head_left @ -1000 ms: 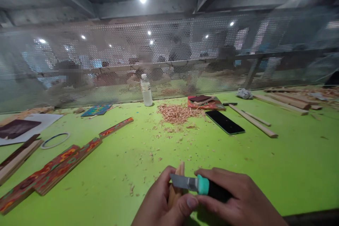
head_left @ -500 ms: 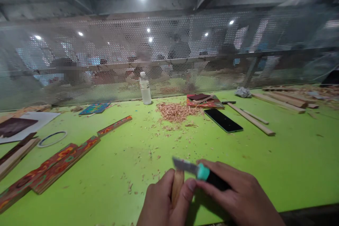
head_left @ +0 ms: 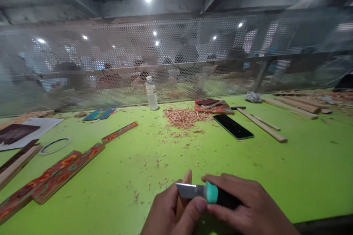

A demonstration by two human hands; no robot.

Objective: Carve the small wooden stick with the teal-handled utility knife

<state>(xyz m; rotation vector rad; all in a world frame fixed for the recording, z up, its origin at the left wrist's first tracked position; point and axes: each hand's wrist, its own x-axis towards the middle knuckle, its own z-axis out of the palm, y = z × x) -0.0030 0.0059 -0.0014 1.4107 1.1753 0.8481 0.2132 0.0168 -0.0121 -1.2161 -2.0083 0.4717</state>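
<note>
Bright green worktop [head_left: 303,176], littered with shavings. Nearest: left hand [head_left: 169,214] wrapped round a wood piece [head_left: 184,196], right hand [head_left: 248,209] gripping a knife [head_left: 202,192]. Blade drawn back onto the wood after lifting clear: another paring stroke. Farther off: phone [head_left: 233,126], bottle [head_left: 152,93].

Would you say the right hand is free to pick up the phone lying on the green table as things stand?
Probably not: the right hand is closed around the knife, whose blade rests on the wood piece held by the left hand. The table between it and the phone holds only shavings.
</note>
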